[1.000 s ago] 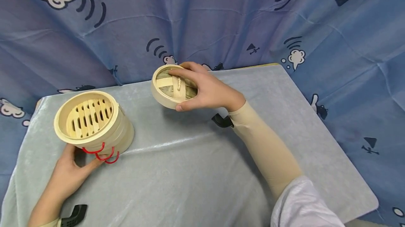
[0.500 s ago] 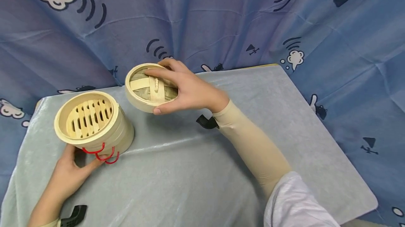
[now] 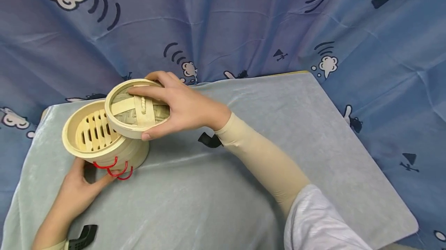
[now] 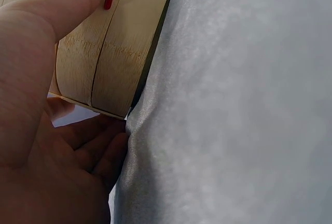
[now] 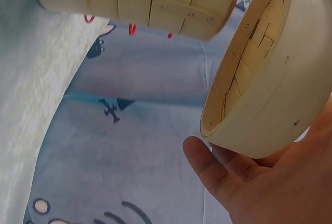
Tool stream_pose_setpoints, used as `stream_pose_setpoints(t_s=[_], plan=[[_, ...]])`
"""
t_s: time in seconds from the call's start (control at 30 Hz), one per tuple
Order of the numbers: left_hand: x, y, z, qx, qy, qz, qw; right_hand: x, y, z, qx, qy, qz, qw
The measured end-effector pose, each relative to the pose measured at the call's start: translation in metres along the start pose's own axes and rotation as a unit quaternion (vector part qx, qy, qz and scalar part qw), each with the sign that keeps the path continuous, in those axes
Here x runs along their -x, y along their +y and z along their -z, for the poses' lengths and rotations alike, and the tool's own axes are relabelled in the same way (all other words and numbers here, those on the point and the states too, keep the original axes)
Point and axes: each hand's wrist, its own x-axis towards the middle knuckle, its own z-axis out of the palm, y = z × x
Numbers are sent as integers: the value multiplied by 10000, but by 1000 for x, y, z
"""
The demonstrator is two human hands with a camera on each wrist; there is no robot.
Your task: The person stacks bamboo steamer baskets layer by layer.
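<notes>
A stacked bamboo steamer (image 3: 134, 153) stands at the left of the table, its slatted top tier (image 3: 92, 132) showing and red cord loops (image 3: 118, 170) on its front. My left hand (image 3: 74, 192) grips the stack low down, thumb on the front, fingers round the near side; the left wrist view shows the thumb (image 4: 78, 3) by a red loop. My right hand (image 3: 181, 105) holds the round woven steamer lid (image 3: 129, 114) by its rim, fingers spread across the top. Tilted, the lid overlaps the right part of the stack's opening; in the right wrist view its hollow underside (image 5: 249, 60) faces the stack.
A pale grey cloth (image 3: 244, 188) covers the table, slightly wrinkled. Behind it hangs a blue patterned curtain (image 3: 237, 21). A black wrist mount (image 3: 209, 140) juts out under the right forearm, another (image 3: 83, 236) beside the left wrist.
My right hand has carried the lid leftward from the middle of the table's back to over the steamer's right side. The left hand and the stack stay in place.
</notes>
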Motion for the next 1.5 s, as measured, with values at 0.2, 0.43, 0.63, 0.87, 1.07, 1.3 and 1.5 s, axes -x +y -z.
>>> stream_pose_setpoints(t_s=[0.2,0.43,0.63,0.87,1.07,1.3,1.5], plan=[[-7,4,0,62,-76,-108,9999,-8,-7,-3,59,-112,18,9999],[-11,5,-2,162,-89,-254,9995,-16,-13,-8,209,-240,104,9994],[-12,5,-3,249,-141,-313,9991,-24,-20,-13,293,-451,88,9985],[-7,4,-1,230,-218,-188,9993,-35,-32,-19,346,-694,70,9970],[-6,2,1,186,-213,-124,9995,-47,-42,-23,487,-737,277,9957],[-3,-1,3,188,-205,-85,9996,-57,-50,-28,669,-885,340,9933],[-2,-3,3,204,-139,-126,9996,-61,-51,-31,792,-917,351,9920]])
